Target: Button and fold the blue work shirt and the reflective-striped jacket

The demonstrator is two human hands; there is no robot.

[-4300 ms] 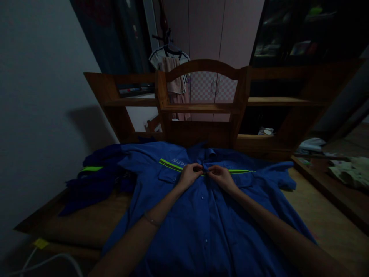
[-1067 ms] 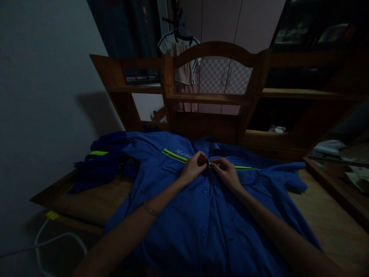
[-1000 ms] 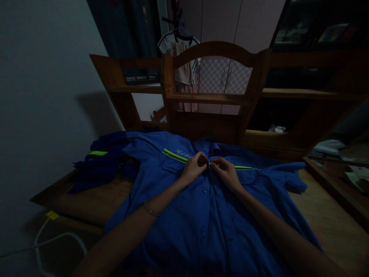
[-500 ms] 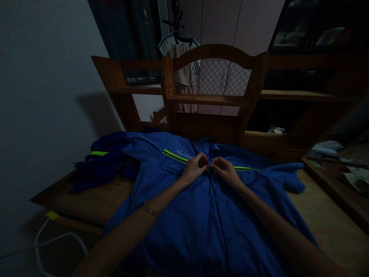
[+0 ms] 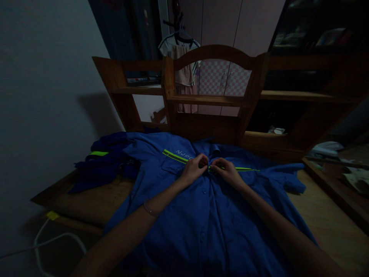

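A blue work shirt [image 5: 178, 215] with yellow-green chest stripes and pale lettering lies spread on a wooden surface, its front facing up and its collar towards the back. My left hand [image 5: 195, 167] pinches the front placket at chest height, thumb and forefinger together. Close beside it, my right hand [image 5: 226, 170] pinches the opposite front edge. The fingertips almost meet at the stripe, and they hide whatever lies between them. Below them a button [image 5: 204, 191] shows on the placket, with another button [image 5: 202, 235] lower down. A thin bracelet circles my left wrist.
Behind the shirt stands a wooden shelf headboard [image 5: 207, 102]. Dark blue clothing [image 5: 100, 165] with a bright stripe lies at the left. A white cable [image 5: 62, 235] hangs at the front left. Papers and bags [image 5: 328, 148] sit at the right. Clothes [image 5: 184, 65] hang behind.
Both hands stay at the same spot on the placket. My right fingers have shifted very slightly, and a little more of the bright stripe shows beside them.
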